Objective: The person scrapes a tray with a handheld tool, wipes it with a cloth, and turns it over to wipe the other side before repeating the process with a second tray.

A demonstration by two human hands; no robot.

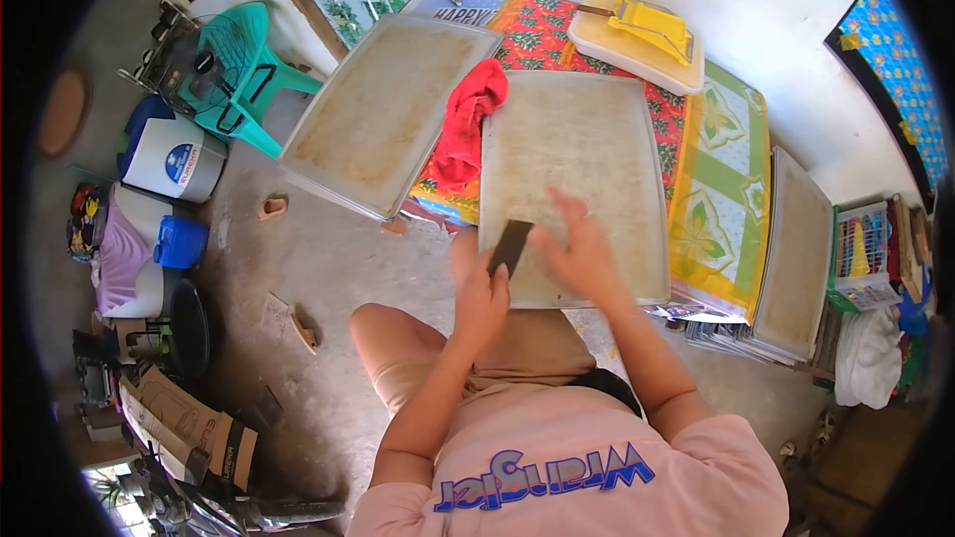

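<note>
The left hand (481,300) is closed on the lower end of a dark flat block (513,242), which slants up over the near left part of a worn board (577,154). The right hand (585,257) is apart from it, empty as far as the blur shows, with its fingers spread over the same board; whether it touches the surface, one cannot tell. The block could slip if the left hand's hold loosens, since its upper end sticks out free.

The board's near edge reaches the person's lap, so a hard push down there might tip or slide it. A crumpled red cloth (468,124) lies over the board's upper left edge and could be dragged along or catch if the board shifts. To the left, a second board (393,104) juts past the table's side, and a knock from an elbow could send it down.

Farther off, a yellow tool (652,30) rests on a pale tub (637,60); a bump to the table might jolt it loose. More boards (791,259) stand stacked at the right.
</note>
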